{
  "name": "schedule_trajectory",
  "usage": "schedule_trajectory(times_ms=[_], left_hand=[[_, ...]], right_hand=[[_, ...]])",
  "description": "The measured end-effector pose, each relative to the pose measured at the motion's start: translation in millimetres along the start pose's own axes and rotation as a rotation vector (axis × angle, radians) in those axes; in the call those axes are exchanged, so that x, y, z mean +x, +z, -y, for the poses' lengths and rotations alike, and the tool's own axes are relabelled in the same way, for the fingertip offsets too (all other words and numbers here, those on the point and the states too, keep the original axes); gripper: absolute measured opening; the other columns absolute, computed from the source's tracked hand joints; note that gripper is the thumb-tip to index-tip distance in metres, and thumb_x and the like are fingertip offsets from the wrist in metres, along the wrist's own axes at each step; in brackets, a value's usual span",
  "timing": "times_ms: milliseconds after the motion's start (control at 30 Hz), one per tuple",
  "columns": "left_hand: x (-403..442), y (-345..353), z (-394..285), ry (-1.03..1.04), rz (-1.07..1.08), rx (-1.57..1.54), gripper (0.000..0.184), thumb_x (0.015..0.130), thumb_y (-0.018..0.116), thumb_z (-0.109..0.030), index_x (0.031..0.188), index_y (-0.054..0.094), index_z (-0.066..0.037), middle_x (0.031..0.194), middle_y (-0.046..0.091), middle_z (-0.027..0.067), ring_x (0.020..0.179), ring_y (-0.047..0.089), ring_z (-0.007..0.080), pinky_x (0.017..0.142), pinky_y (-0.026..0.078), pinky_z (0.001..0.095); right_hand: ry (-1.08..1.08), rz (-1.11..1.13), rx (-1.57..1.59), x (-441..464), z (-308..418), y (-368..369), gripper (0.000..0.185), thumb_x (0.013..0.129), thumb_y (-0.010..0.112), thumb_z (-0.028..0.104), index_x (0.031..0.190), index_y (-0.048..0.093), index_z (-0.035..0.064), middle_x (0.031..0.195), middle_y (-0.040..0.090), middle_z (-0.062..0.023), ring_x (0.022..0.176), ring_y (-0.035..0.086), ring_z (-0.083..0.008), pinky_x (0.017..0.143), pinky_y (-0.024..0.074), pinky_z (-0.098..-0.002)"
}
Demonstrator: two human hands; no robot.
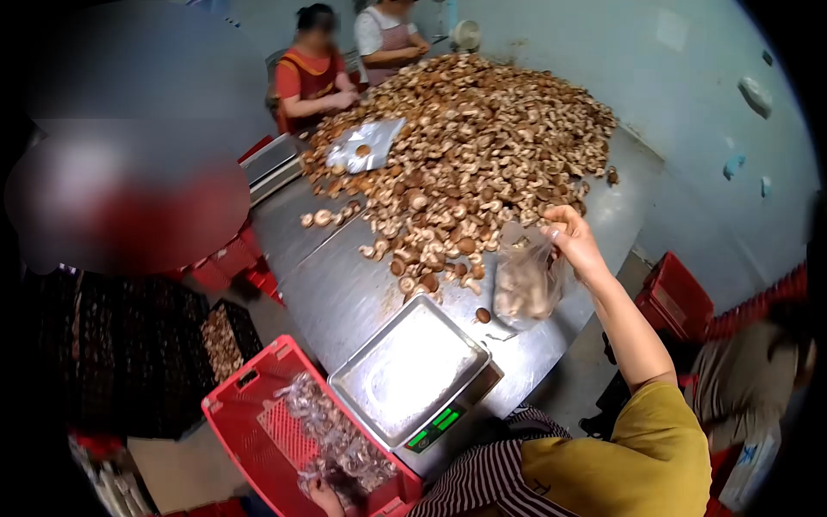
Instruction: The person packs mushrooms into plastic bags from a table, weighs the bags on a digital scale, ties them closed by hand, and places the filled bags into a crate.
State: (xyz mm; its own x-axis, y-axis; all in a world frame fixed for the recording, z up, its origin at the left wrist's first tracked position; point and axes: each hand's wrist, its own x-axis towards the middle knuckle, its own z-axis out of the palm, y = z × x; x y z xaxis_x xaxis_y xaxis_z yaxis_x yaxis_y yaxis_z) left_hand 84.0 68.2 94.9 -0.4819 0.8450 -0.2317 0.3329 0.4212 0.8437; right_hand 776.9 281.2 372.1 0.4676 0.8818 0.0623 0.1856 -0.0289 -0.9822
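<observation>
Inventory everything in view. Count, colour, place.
table: one, silver, centre
mushrooms: uncountable, brown, cream, heaped on table
scale: one, silver, near edge
second apparent scale: one, silver, left edge
flat bag: one, silvery, on mushrooms
held bag: one, clear, table's right side
red crate: one, red, left of scale
filled bags: several, clear, in red crate
dark crates: several, black, lower left
other crates: several, red, both sides
people: at least three, mixed clothing, far side and right
wall: one stretch, pale, background
apron: one, striped, bottom
sleeve: one, yellow, lower right
left hand: one, bare, at filled bags
right hand: one, bare, gripping held bag
</observation>
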Motion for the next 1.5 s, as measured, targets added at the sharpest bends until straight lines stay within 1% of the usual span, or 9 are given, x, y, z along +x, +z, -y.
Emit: schedule_trajectory(times_ms=[67, 500, 633, 833, 1100, 1300, 1367, 1433, 1500], left_hand=[[-4.2, 4.1, -14.8, 0.199, -0.162, 0.401, 0.023, 0.086, 0.057, 0.000, 0.107, 0.065, 0.004, 0.099, 0.067, 0.0161, 0.089, 0.062, 0.0268, 0.084, 0.049, 0.0358], [-34.4, 17.3, -69.2, 0.277, -0.185, 0.109, 0.026, 0.085, 0.056, 0.002, 0.109, 0.066, -0.001, 0.113, 0.066, 0.0125, 0.109, 0.060, 0.0253, 0.097, 0.044, 0.0339], [-46.5, 24.7, -98.1, 0.311, -0.135, 0.068, 0.025, 0.087, 0.056, 0.000, 0.110, 0.065, 0.000, 0.115, 0.065, 0.0123, 0.112, 0.059, 0.0237, 0.098, 0.043, 0.0333], [-54.0, 47.4, -186.7, 0.307, -0.004, -0.221, 0.027, 0.087, 0.060, 0.000, 0.114, 0.064, 0.000, 0.114, 0.063, 0.0102, 0.110, 0.057, 0.0174, 0.091, 0.047, 0.0288], [-53.5, 92.1, -293.6, 0.611, 0.105, -0.083, 0.028, 0.082, 0.070, -0.008, 0.109, 0.066, -0.001, 0.090, 0.062, 0.0059, 0.058, 0.047, 0.0065, 0.055, 0.042, 0.0247], [-43.1, 131.3, -296.6, 0.689, 0.108, 0.027, 0.055, 0.080, 0.072, -0.028, 0.126, 0.053, -0.005, 0.106, 0.067, 0.0201, 0.087, 0.067, 0.0390, 0.077, 0.050, 0.0475], [-41.7, 132.1, -291.5, 0.483, 0.143, 0.195, 0.042, 0.078, 0.076, -0.020, 0.114, 0.060, -0.004, 0.079, 0.064, 0.0116, 0.061, 0.055, 0.0250, 0.059, 0.046, 0.0359], [-37.8, 131.8, -272.8, 0.521, 0.130, 0.189, 0.024, 0.084, 0.071, -0.015, 0.102, 0.062, -0.002, 0.077, 0.064, 0.0056, 0.063, 0.056, 0.0171, 0.061, 0.046, 0.0292], [-40.7, 130.3, -267.8, 0.330, 0.207, -0.342, 0.006, 0.091, 0.063, -0.007, 0.093, 0.063, -0.001, 0.078, 0.062, -0.0016, 0.066, 0.054, 0.0076, 0.061, 0.044, 0.0224]], right_hand=[[0.121, 0.102, 0.167, -24.8, 28.7, 33.8, 0.011, 0.092, 0.062, 0.011, 0.101, 0.057, 0.0070, 0.066, 0.047, 0.0057, 0.056, 0.044, -0.0032, 0.050, 0.0331, -0.0182], [0.256, 0.701, 0.353, -144.6, -17.9, 211.6, 0.023, 0.092, 0.058, 0.001, 0.114, 0.058, 0.0044, 0.094, 0.061, -0.0007, 0.084, 0.057, -0.0069, 0.078, 0.0461, -0.0218], [0.162, 0.737, 0.238, -156.0, -24.7, 210.1, 0.021, 0.093, 0.059, 0.004, 0.113, 0.059, 0.0028, 0.106, 0.061, -0.0023, 0.098, 0.059, -0.0106, 0.092, 0.0459, -0.0244], [-0.045, 0.515, 0.039, -141.1, -21.1, 184.2, 0.021, 0.092, 0.058, 0.005, 0.112, 0.061, 0.0055, 0.103, 0.061, -0.0012, 0.095, 0.056, -0.0106, 0.086, 0.0448, -0.0251], [-0.350, 0.702, 0.141, -186.7, 46.0, 190.0, 0.020, 0.092, 0.053, -0.004, 0.111, 0.059, -0.0019, 0.112, 0.058, -0.0082, 0.107, 0.059, -0.0175, 0.098, 0.0462, -0.0306], [-0.412, 0.734, -0.048, -179.5, 9.6, 247.5, 0.022, 0.090, 0.056, 0.006, 0.110, 0.057, -0.0018, 0.104, 0.059, -0.0158, 0.097, 0.062, -0.0294, 0.086, 0.0491, -0.0370], [-0.584, 0.666, -0.568, -168.6, -11.2, 260.6, 0.021, 0.088, 0.058, 0.008, 0.107, 0.057, -0.0011, 0.107, 0.060, -0.0190, 0.098, 0.061, -0.0360, 0.087, 0.0484, -0.0422], [-0.601, 0.695, -0.671, -166.5, -25.6, 270.1, 0.025, 0.087, 0.061, 0.012, 0.109, 0.055, 0.0007, 0.111, 0.058, -0.0212, 0.101, 0.060, -0.0394, 0.087, 0.0487, -0.0449], [-0.562, 0.782, -0.842, -174.7, -28.1, 280.9, 0.038, 0.085, 0.064, 0.015, 0.119, 0.052, 0.0021, 0.115, 0.056, -0.0213, 0.103, 0.061, -0.0384, 0.087, 0.0503, -0.0446]])
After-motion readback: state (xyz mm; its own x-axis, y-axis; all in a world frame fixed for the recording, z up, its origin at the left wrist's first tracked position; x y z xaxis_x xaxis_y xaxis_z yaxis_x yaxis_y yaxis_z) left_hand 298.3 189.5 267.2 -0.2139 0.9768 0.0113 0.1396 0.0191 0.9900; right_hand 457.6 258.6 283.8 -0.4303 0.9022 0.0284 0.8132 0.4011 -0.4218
